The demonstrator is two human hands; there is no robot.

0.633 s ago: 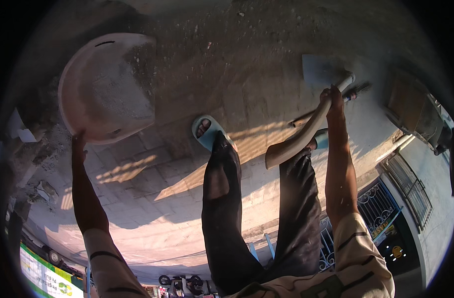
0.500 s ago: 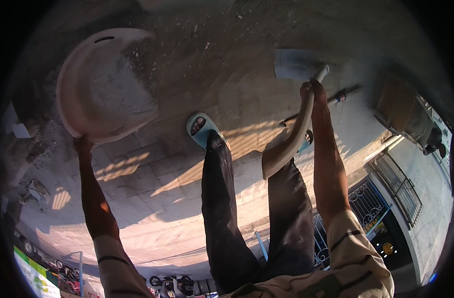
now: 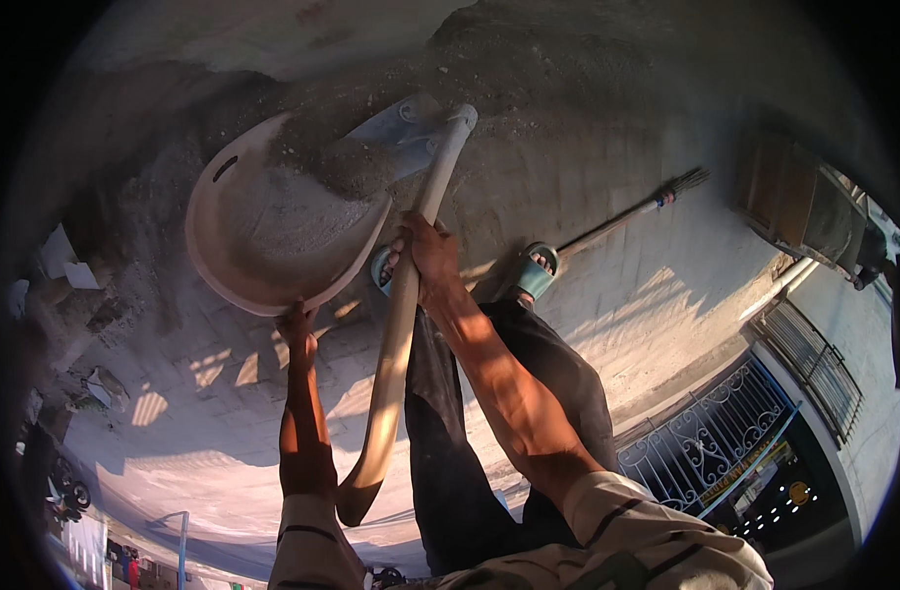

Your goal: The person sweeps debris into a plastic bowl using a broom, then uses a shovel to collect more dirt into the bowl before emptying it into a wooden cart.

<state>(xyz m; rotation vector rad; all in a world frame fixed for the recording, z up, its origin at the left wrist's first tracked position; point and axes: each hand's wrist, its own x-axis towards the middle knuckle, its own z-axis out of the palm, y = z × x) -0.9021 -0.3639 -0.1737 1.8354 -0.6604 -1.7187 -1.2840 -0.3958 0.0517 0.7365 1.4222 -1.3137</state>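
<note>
My left hand (image 3: 296,327) is closed on the near rim of a wide, pale pinkish basin (image 3: 206,258). The basin tips toward a heap of dark sand or soil (image 3: 529,84), and some grey, gritty material coats its inside. In my right hand (image 3: 431,258) is the wooden handle of a hoe (image 3: 399,324), gripped partway up. Its flat metal blade (image 3: 393,136) rests at the heap beside the basin's far right side, with loose material against it. The handle's thick end slants back between my arms.
A broom (image 3: 617,218) lies on the paving right of my sandalled feet (image 3: 535,270). Broken rubble (image 3: 71,270) is scattered at the far left. A brown box-like object (image 3: 780,192) stands far right, near a wall with a blue metal gate (image 3: 711,433).
My right hand has swung the hoe leftward, bringing its blade to the basin's far side. The basin, still held by my left hand, appears further right and lower in view. My feet appear shifted.
</note>
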